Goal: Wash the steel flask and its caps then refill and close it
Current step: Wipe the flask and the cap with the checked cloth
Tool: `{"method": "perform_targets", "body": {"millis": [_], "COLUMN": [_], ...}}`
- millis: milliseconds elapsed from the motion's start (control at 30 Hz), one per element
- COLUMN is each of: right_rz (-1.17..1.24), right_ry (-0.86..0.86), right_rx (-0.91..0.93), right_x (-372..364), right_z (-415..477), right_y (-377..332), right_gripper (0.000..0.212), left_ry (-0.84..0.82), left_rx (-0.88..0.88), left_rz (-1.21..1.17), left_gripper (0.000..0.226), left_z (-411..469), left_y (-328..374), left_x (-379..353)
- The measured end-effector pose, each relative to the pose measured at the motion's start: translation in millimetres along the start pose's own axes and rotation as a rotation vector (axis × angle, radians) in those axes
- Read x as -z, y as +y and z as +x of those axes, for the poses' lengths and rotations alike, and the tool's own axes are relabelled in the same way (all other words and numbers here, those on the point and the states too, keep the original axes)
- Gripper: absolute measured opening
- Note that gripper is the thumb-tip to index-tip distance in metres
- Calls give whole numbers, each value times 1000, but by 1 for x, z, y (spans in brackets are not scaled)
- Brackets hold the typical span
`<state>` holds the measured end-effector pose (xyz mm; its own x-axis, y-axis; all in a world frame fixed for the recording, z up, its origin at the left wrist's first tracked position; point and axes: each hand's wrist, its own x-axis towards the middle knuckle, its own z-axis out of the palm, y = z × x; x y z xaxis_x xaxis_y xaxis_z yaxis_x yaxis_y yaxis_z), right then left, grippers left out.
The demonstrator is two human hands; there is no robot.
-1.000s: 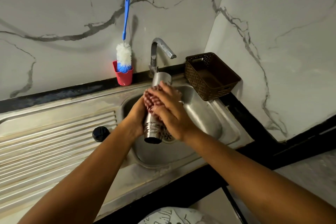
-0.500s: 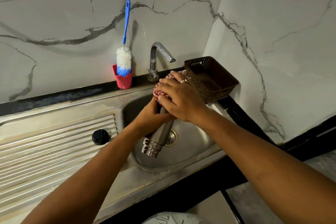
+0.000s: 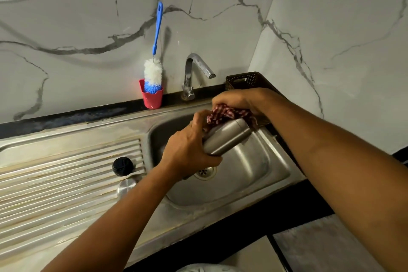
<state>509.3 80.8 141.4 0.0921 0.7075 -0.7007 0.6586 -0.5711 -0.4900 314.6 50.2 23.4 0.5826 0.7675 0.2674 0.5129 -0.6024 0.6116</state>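
Cylindrical steel flask (image 3: 225, 137) now tilted flatter over steel sink basin (image 3: 276, 161). Left hand (image 3: 187, 154) clamped round its near end. Right hand (image 3: 240, 100) bunches red checked cloth (image 3: 223, 115) on far-right end, moved from mid-body. Outside scrub likely finishing. Round black cap (image 3: 122, 166) and domed steel cap (image 3: 126, 185) lie left.

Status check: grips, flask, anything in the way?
Left grip holds steel flask, tilted over sink basin. Right grip holds checked cloth on its upper end. Black cap, steel cap off, on drainboard. Nothing blocking.
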Motion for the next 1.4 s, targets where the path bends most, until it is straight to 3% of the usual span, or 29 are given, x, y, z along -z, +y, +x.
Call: {"method": "perform_targets", "body": {"millis": [100, 367, 567, 700, 800, 933, 1033, 1167, 1233, 1300, 1400], "right_rz": [217, 842, 1277, 1493, 1476, 1347, 1277, 1122, 1065, 1066, 1121], "right_ry": [-69, -64, -56, 50, 150, 189, 158, 101, 73, 21, -28], "right_rx": [48, 246, 328, 444, 497, 420, 355, 259, 202, 140, 45], "right_x": [8, -6, -33, -53, -71, -100, -111, -125, -129, -130, -125], "right_z": [9, 9, 17, 31, 34, 34, 33, 35, 39, 43, 44], "right_y": [21, 57, 64, 58, 44, 31, 31, 36, 40, 44, 52], "right_gripper": [48, 36, 46, 61, 66, 65, 64, 64, 65, 70, 67], "left_ry": [-7, -138, -172, -113, -26, 184, 242, 396, 470, 469, 324], "left_rx": [-33, 75, 145, 205, 248, 317, 302, 519, 586, 562, 536], "left_rz": [-91, -546, -698, -738, -754, -843, -820, -814, -711, -682, -730], "left_gripper": [115, 123, 126, 118, 105, 96, 87, 89, 64, 39, 35], "left_z": [1, 7, 10, 11, 15, 27, 29, 34, 37, 33, 20], "left_y": [-5, -14, -20, -24, -17, -23, -30, -31, -36, -38, -30], "left_x": [7, 11, 5, 1, -2, -3, -3, -8, -9, -10, -14]}}
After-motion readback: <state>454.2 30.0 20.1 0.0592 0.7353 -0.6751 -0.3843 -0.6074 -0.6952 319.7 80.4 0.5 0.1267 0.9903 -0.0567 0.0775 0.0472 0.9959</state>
